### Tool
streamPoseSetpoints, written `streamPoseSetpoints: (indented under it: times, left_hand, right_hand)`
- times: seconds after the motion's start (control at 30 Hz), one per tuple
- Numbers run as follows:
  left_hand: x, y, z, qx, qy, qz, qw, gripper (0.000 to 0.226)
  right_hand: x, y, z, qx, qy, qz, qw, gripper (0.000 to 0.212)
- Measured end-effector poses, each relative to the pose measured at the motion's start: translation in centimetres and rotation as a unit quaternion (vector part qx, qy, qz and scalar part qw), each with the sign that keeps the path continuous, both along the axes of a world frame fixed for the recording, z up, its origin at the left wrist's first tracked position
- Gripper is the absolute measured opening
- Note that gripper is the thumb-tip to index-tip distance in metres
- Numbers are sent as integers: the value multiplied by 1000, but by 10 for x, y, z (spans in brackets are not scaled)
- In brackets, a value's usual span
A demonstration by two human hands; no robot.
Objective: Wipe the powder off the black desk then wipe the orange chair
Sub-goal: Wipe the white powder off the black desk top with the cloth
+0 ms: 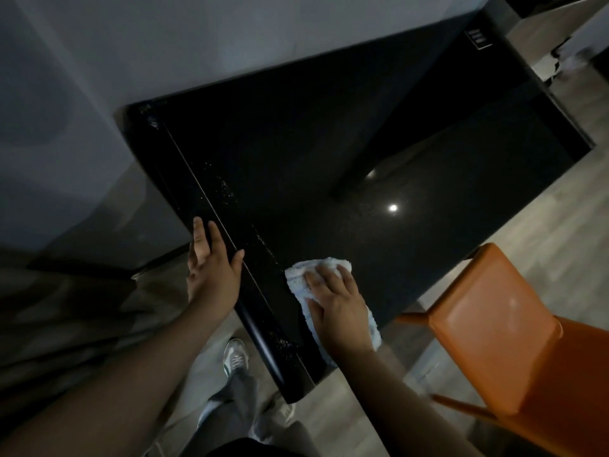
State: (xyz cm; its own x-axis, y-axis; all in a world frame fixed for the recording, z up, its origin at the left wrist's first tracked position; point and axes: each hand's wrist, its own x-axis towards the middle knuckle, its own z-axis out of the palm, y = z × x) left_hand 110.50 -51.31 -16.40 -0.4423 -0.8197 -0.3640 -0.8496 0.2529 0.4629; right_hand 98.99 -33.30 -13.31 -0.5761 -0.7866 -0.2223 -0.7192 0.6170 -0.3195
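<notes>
The glossy black desk (329, 143) fills the middle of the head view. White powder (224, 188) is speckled along its left edge strip, with more specks near the front corner. My right hand (336, 301) lies flat with spread fingers on a light blue cloth (296, 275), pressing it onto the desk near the front. My left hand (211, 258) rests with straight fingers on the desk's left edge. The orange chair (487, 328) stands at the desk's right side, its backrest toward me.
A grey wall runs behind and to the left of the desk. The floor is light wood. My legs and a white shoe (235, 356) are below the desk's front corner. A small black sign (478, 37) lies at the desk's far right corner.
</notes>
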Motion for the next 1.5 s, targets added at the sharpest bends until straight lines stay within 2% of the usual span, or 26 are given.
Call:
streamPoseSetpoints:
  times: [0.13, 0.4, 0.67, 0.87, 1.1, 1.23, 1.33, 1.5]
  left_hand:
    - [0, -1, 0, 1, -11, -6, 1000, 74]
    - [-2, 3, 3, 5, -25, 1, 1000, 73]
    - [-5, 6, 3, -13, -34, 5, 999, 72]
    - [-6, 7, 3, -13, -30, 16, 999, 71]
    - [-7, 10, 6, -16, 2, 31, 999, 70]
    - [-2, 6, 4, 5, 76, 67, 995, 67]
    - [0, -4, 3, -14, 120, 109, 987, 63]
    - [2, -49, -11, -44, 126, 170, 976, 58]
  right_hand:
    - [6, 25, -4, -10, 8, -12, 1000, 41]
    - [17, 85, 2, -19, 22, -28, 999, 45]
    - [23, 130, 5, 10, 23, -66, 997, 46]
    - [26, 141, 15, -35, 53, -123, 990, 42]
    - [-3, 81, 37, -128, 45, -94, 986, 42]
    - [-25, 19, 50, -166, 32, -66, 983, 41]
    - [-36, -29, 55, -182, 28, -21, 983, 39]
    - [-50, -117, 56, -186, 34, 78, 979, 38]
